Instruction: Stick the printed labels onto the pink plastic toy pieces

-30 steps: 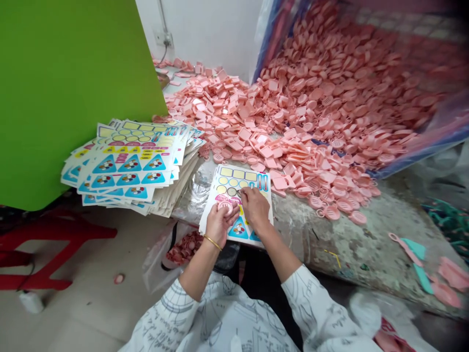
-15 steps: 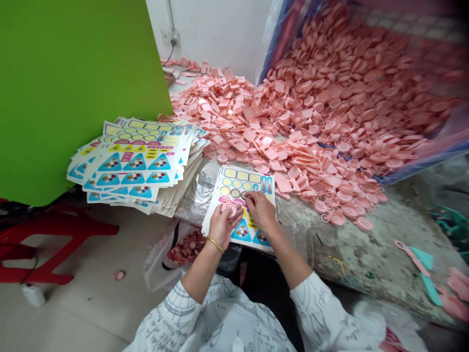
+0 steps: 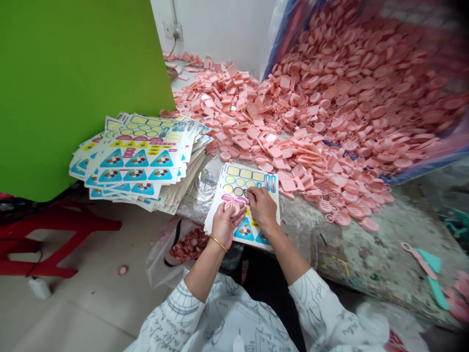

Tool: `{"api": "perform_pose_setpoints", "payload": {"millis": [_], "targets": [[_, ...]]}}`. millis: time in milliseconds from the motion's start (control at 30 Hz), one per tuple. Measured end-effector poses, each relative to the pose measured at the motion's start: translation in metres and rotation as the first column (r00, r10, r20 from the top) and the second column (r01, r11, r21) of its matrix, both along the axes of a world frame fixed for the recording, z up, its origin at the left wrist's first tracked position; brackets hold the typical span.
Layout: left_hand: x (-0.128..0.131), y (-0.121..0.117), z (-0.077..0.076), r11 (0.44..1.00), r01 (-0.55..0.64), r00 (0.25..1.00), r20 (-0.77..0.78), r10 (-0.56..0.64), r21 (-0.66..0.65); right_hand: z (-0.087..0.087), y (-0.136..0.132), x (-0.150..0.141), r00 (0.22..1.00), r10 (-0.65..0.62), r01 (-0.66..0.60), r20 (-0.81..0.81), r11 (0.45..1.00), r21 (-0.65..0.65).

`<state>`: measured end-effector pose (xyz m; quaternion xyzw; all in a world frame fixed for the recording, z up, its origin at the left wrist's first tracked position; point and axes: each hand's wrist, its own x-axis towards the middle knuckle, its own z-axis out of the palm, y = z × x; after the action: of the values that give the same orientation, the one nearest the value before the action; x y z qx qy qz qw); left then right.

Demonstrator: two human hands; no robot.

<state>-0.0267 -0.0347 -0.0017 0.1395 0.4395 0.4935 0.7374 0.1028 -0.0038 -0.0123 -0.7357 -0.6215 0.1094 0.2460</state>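
In the head view, the left hand [image 3: 224,226], half-curled, gripped one round pink plastic disc [image 3: 232,207] over a white paper sheet [image 3: 240,182] printed with three yellow rectangles [image 3: 245,174]. The right hand [image 3: 263,206] bent over it; whether its fingertips pinched anything, I couldn't tell. Bare grey worktable [image 3: 300,222] lay rightward.

The disc [image 3: 232,207] is pink, the sheet [image 3: 239,189] white with blue triangles.

Mostly bright — the upper right dark, blurred.
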Motion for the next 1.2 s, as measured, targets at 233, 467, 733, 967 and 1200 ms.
{"api": "perform_pose_setpoints", "payload": {"millis": [233, 467, 733, 967, 1200], "targets": [[0.0005, -0.0004, 0.0002, 1.0, -0.009, 1.0, 0.007, 0.01, -0.007, 0.0042, -0.0044, 0.0014, 0.999, 0.025, -0.026, -0.027, 0.999, -0.024], [0.001, -0.0008, 0.0008, 1.0, -0.012, 1.0, 0.004, 0.012, -0.007, 0.0075, -0.0045, 0.0037, 0.996, 0.016, -0.019, -0.087, 0.999, -0.031], [0.0005, -0.0012, 0.0023, 1.0, -0.01, 1.0, 0.004, 0.011, -0.01, 0.0052, -0.0013, 0.0026, 1.0, 0.017, -0.017, -0.003, 0.999, -0.029], [0.0006, -0.0009, 0.0025, 1.0, -0.018, 1.0, 0.01, 0.018, -0.017, 0.0025, -0.0058, -0.0021, 1.0, -0.006, 0.007, 0.021, 0.999, -0.043], [0.0001, -0.0008, 0.0034, 0.999, -0.023, 1.0, 0.018, 0.024, -0.026, 0.0029, -0.0088, 0.0004, 0.999, 0.018, -0.021, -0.038, 0.997, -0.079]]}}
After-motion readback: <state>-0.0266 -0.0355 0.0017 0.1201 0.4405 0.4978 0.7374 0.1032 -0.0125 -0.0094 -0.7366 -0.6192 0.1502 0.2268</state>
